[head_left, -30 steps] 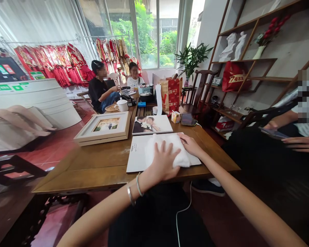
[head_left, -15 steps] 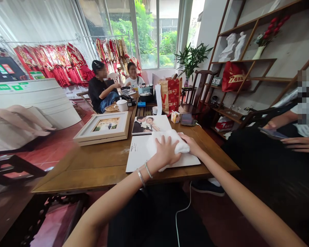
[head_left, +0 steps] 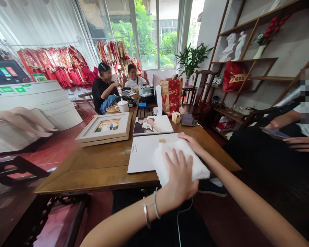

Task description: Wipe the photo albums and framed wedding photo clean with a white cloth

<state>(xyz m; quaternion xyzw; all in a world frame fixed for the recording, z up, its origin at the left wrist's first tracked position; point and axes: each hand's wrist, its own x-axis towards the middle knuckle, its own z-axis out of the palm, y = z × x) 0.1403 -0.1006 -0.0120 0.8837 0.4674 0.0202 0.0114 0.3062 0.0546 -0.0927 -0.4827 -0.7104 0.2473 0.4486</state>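
"Fingers [head_left: 182, 157] on the left hand [head_left: 179, 178], what are they doing?"

"They're spread out wide on top of a fluffy white cloth [head_left: 161, 163]. They aren't curled shut."

"Where is the cloth?"

"On a flat white board [head_left: 143, 157], on the brown table [head_left: 92, 171]. It pokes out past the board's near side."

"And the right hand [head_left: 195, 144]?"

"It's at the board's right side, near the far corner. I can't tell if it's gripping, because I can't see under it."

"What's that little yellow thing [head_left: 161, 140]?"

"I can't tell. It sits on the board, by the cloth's far edge."

"What else is close?"

"A photo of two people [head_left: 154, 125], just behind the board. A pale picture frame [head_left: 86, 128] lies to the left."
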